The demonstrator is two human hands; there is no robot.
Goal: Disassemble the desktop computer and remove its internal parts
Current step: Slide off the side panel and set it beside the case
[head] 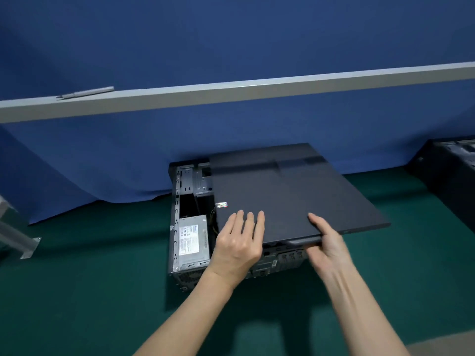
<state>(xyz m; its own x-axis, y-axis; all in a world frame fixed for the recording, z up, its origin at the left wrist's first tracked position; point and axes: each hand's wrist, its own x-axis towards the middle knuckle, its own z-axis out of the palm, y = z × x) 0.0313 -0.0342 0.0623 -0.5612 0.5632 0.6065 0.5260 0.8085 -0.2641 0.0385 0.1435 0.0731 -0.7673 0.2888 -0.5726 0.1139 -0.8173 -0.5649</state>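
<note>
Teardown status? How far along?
Early. Done: the side panel is unseated and offset right, leaving the left side of the case uncovered. In hand: the left hand presses flat on the panel, and the right hand grips its near edge. Left: set the panel aside; the power supply sits inside, not yet removed.

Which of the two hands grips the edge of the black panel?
The right hand: thumb above, fingers under the near edge of the side panel. The left hand only lies flat on top.

Left hand (237, 242), right hand (327, 244): bare, as forearms; nails apparently short, view blurry.
</note>
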